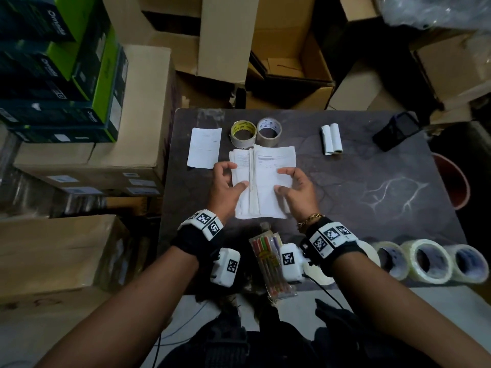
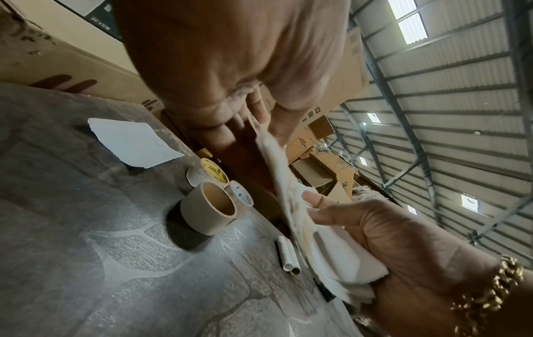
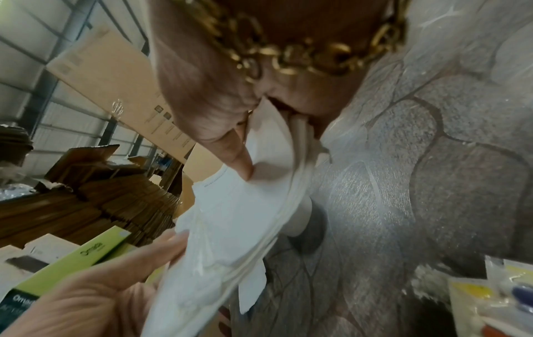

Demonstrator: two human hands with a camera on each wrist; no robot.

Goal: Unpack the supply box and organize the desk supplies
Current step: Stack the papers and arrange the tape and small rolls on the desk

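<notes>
1. Papers [image 1: 261, 181]: a folded stack of thin white sheets held just above the middle of the worktop [image 1: 372, 166], near the two far tape rolls. By the look of it light, limp and loose-leaved, so likely to fan or slip apart; the wrist views show it sagging between the hands. Best taken at both side edges with thumbs on top, or squared up and pinched near the fold.
2. Left hand [image 1: 225, 185]: fingers curled round the stack's left edge, thumb on top.
3. Right hand [image 1: 295, 185]: fingers round the right edge, thumb pressing the top sheet.
4. Writing on the papers: printed lines and a grey bar, too small to read.
5. Yellow tape [image 1: 243, 134]: lettering inside the core, not legible with certainty.
6. Second tape [image 1: 269, 131]: round printed label, unreadable.
7. Green boxes [image 1: 79, 65], far left: "Omr..." partly visible.
8. Pen pack [image 1: 268, 261], near edge: label unreadable.
9. Loose sheet [image 1: 204, 147], left of the tapes: faint print only.
</notes>
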